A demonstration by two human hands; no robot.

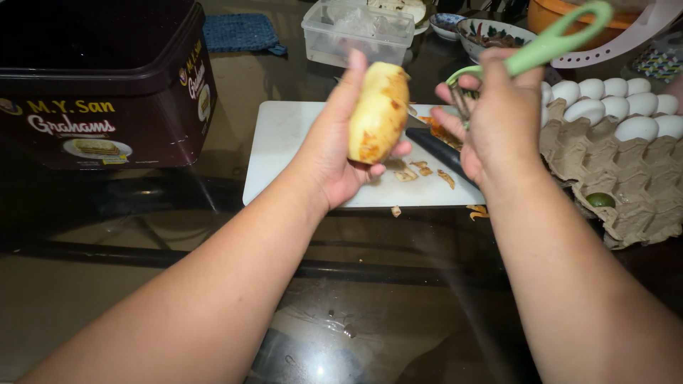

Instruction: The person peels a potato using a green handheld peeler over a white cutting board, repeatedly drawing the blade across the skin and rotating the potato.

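Potato: my left hand (341, 153) grips a half-peeled potato (379, 114) upright, centre frame, above the white cutting board (284, 153).
Peeler: my right hand (494, 117) is clenched on a green-handled peeler (548, 44), just right of the potato, not touching it.
Edges: egg tray (619, 178) crowds the right; dark tin (99, 85) sits upper left.
Open room: bare glass surface (370, 313) lies below my forearms.

Home kitchen, glass-topped table (178, 284). Evidence: white cutting board (299, 153) with peel scraps (416, 171); cardboard tray of white eggs (619, 107); clear plastic container (356, 32); patterned bowls (491, 32) (contents unclear); dark biscuit tin (99, 78); blue potholder (242, 32).
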